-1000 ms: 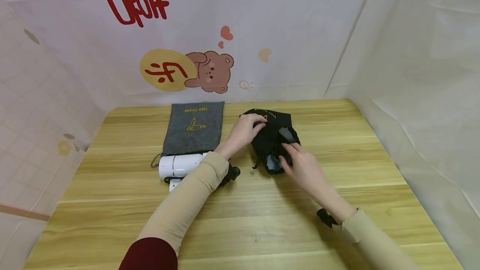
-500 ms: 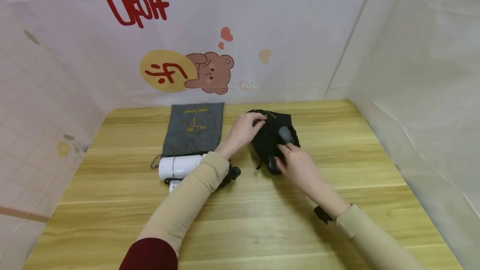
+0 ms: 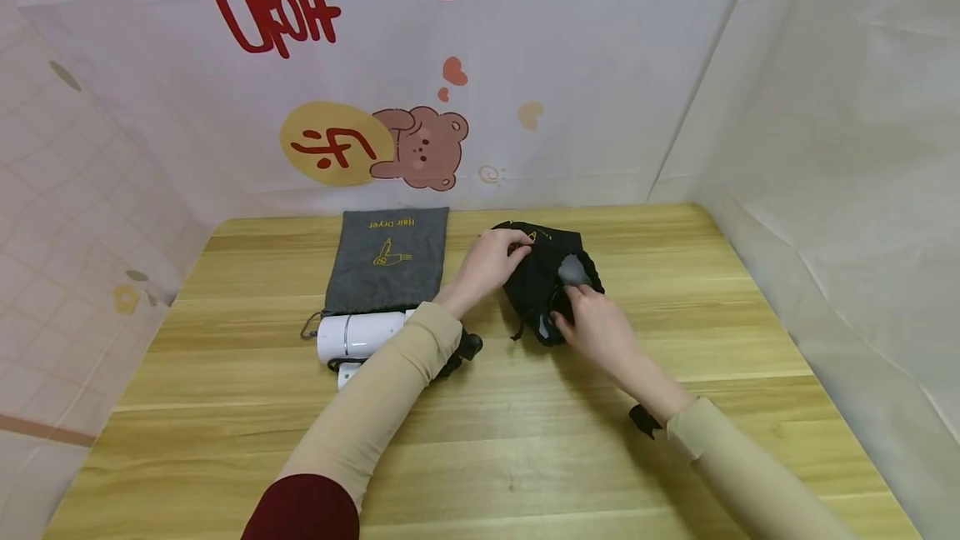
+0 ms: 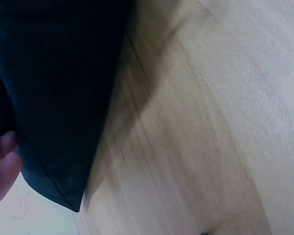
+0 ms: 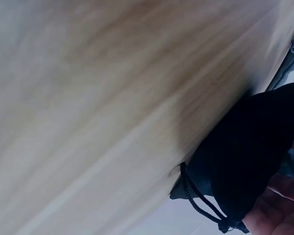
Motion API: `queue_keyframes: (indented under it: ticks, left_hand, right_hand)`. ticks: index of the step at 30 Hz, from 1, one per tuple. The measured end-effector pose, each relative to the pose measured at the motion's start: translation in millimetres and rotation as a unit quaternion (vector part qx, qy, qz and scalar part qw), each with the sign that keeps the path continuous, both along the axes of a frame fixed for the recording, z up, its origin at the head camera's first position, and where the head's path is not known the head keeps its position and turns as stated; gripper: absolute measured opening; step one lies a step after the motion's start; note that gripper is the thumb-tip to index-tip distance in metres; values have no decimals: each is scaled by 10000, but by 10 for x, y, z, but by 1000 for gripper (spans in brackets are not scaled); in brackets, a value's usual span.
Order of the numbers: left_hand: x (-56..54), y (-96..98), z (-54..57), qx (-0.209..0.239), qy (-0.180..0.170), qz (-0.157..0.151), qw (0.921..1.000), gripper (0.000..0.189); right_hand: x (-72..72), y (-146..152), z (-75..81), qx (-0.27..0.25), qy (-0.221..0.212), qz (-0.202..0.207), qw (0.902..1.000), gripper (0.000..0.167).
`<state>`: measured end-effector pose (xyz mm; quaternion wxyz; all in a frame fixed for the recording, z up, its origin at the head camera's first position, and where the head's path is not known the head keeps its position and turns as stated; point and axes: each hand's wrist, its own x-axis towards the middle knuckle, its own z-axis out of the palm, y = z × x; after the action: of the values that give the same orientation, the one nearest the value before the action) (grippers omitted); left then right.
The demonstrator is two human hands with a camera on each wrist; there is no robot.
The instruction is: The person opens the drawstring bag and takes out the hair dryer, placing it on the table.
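A black drawstring bag (image 3: 536, 282) with yellow print lies at the back of the table, right of centre. Its mouth faces the right front, and a grey patch (image 3: 573, 271) shows inside. My left hand (image 3: 487, 265) grips the bag's far part; in the left wrist view the fingertips (image 4: 7, 164) lie against the dark cloth. At the mouth, my right hand (image 3: 600, 327) has thumb and forefinger curled at the rim, the other fingers partly hidden. The right wrist view shows those fingers (image 5: 277, 210) against the black cloth, beside a looped black cord (image 5: 196, 196).
A grey drawstring pouch (image 3: 386, 265) marked "Hair Dryer" lies flat at the back left. Before it lies a white hair dryer (image 3: 360, 336), partly behind my left forearm, with a black plug (image 3: 470, 347). White printed sheets (image 3: 562, 40) stand behind and beside the wooden table (image 3: 525, 457).
My right hand has shifted slightly left and up at the bag's mouth. The grey patches inside have changed shape, the lower one now smaller. The left hand keeps its place.
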<state>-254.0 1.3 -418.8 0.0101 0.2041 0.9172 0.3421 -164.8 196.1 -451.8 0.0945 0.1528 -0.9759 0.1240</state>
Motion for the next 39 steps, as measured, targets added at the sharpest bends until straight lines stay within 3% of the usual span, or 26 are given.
queue_keyframes:
  ticks: [12,22,34,39]
  left_hand:
    - [-17,-48,-42,-55,118,43,9999,25]
    - [5,-66,-52,-147,145,27,9998,25]
    - [-12,-79,-81,-468,387,-77,9981,24]
    - [-12,-72,-93,-511,435,-60,9977,24]
  right_hand:
    - [-23,-6,-32,177,80,-32,9998,44]
    - [-54,-45,-69,494,-69,-119,9987,55]
    - [-165,-41,-65,129,-418,-404,9982,41]
    - [-191,-27,-70,-18,-393,-500,9980,49]
